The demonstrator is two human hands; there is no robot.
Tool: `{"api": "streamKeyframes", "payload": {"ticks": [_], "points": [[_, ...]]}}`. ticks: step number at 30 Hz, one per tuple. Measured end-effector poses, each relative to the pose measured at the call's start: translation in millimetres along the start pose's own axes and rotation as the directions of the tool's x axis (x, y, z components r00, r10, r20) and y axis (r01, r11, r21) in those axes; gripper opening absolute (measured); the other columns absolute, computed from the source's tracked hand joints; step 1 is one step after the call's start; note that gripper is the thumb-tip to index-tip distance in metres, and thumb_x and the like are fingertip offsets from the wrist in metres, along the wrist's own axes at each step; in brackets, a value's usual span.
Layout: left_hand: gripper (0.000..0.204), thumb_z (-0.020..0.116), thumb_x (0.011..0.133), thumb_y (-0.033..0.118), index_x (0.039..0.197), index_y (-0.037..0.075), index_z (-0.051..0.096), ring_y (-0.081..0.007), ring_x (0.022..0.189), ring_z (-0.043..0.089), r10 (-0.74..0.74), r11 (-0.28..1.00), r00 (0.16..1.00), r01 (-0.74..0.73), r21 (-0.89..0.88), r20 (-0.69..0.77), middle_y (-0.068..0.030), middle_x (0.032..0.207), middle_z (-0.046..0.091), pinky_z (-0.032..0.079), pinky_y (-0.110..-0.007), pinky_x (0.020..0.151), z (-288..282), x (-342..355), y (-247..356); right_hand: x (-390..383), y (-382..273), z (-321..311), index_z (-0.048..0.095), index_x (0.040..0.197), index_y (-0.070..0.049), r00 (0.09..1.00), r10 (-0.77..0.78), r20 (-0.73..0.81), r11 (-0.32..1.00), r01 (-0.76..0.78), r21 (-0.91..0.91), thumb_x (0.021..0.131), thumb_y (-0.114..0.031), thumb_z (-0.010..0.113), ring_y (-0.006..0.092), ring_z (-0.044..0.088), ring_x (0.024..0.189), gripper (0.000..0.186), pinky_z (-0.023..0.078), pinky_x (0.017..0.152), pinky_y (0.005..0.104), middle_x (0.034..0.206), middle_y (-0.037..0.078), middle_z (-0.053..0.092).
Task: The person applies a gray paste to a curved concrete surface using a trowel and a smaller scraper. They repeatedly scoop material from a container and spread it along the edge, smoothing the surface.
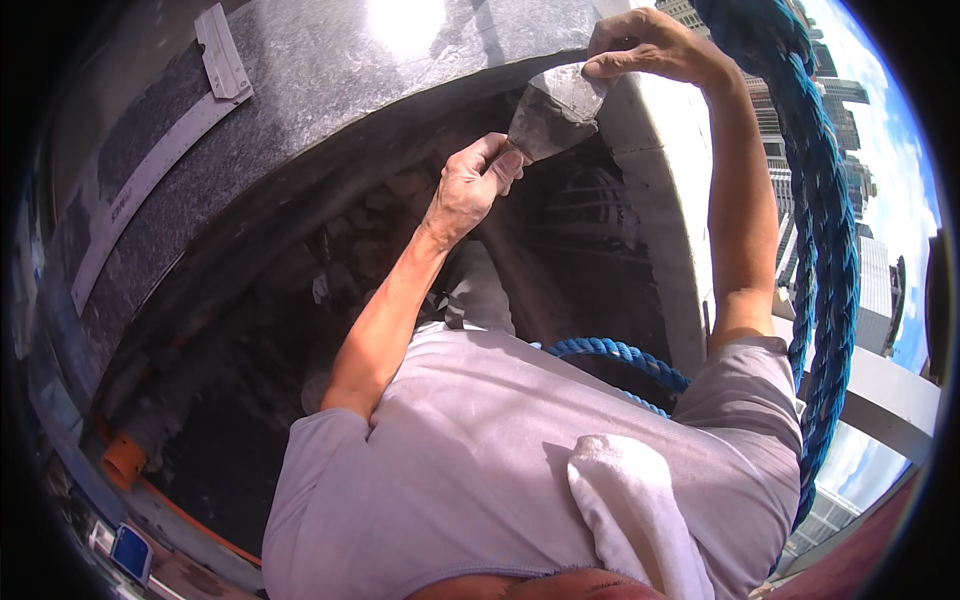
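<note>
A small, flat, grey piece with broken-looking edges [560, 108], perhaps stone or tile, is held up between my two hands. My left hand [472, 188] pinches its lower left corner between thumb and curled fingers. At the upper right corner, my right hand [652, 48] grips it with the thumb below and the fingers bent over. The piece is beside the edge of a large grey stone slab [330, 80], above a dark gap. Sunlight falls on the right forearm and on part of the piece.
A metal square [160, 165] lies on the slab at the left. Thick blue ropes [815, 200] hang at the right, beside a pale ledge [650, 170], with tall buildings beyond. Rubble [370, 205] lies in shadow below. An orange pipe end [124, 460] shows at lower left.
</note>
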State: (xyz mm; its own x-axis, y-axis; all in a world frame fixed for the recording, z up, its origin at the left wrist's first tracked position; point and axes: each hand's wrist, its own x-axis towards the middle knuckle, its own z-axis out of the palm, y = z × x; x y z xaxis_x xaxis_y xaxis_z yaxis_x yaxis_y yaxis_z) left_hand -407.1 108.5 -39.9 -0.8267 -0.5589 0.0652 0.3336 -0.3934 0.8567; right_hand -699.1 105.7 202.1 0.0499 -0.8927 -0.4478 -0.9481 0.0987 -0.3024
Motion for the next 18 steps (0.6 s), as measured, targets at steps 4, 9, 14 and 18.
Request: {"api": "streamKeyframes", "payload": {"ticks": [4, 9, 14, 18], "points": [[0.034, 0.072, 0.116, 0.038, 0.114, 0.004, 0.075, -0.0056, 0.079, 0.054, 0.049, 0.998, 0.999, -0.048, 0.042, -0.009, 0.0039, 0.091, 0.066, 0.048, -0.026, 0.072, -6.1, -11.1, 7.4, -4.0, 3.0, -18.2, 0.086, 0.11, -0.009, 0.992, 0.053, -0.115, 0.989, -0.068, -0.134, 0.103, -0.051, 0.083, 0.0212, 0.079, 0.098, 0.042, 0.062, 0.085, 0.0378, 0.105, 0.007, 0.085], [0.039, 0.073, 0.114, 0.042, 0.108, 0.003, 0.072, -0.0057, 0.079, 0.055, -0.046, 0.986, 0.999, 0.044, 0.158, 0.009, 0.0033, 0.09, 0.066, 0.049, -0.026, 0.073, -31.8, -34.3, -4.9, -15.5, 1.7, -40.5, 0.085, 0.11, -0.009, 0.947, 0.14, -0.288, 0.969, -0.191, -0.159, 0.103, -0.051, 0.083, 0.0209, 0.079, 0.098, 0.043, 0.062, 0.085, 0.0376, 0.105, 0.007, 0.085], [0.036, 0.072, 0.115, 0.038, 0.108, 0.003, 0.072, -0.0051, 0.078, 0.056, -0.162, 0.958, 0.986, 0.164, 0.237, -0.025, 0.003, 0.089, 0.066, 0.048, -0.026, 0.071, -47.5, -69.7, -11.7, -6.6, -3.3, -34.6, 0.085, 0.11, -0.009, 0.932, 0.155, -0.327, 0.962, -0.217, -0.164, 0.102, -0.051, 0.083, 0.0207, 0.079, 0.098, 0.043, 0.061, 0.085, 0.0374, 0.105, 0.007, 0.085], [0.036, 0.072, 0.115, 0.038, 0.11, 0.003, 0.073, -0.0049, 0.077, 0.055, -0.235, 0.93, 0.968, 0.251, 0.267, -0.088, 0.003, 0.089, 0.066, 0.048, -0.026, 0.071, -55.5, -91.0, -14.0, 7.1, 3.4, -28.2, 0.085, 0.11, -0.009, 0.932, 0.124, -0.34, 0.968, -0.189, -0.165, 0.102, -0.051, 0.083, 0.0205, 0.079, 0.098, 0.043, 0.061, 0.086, 0.0372, 0.105, 0.006, 0.084]]}}
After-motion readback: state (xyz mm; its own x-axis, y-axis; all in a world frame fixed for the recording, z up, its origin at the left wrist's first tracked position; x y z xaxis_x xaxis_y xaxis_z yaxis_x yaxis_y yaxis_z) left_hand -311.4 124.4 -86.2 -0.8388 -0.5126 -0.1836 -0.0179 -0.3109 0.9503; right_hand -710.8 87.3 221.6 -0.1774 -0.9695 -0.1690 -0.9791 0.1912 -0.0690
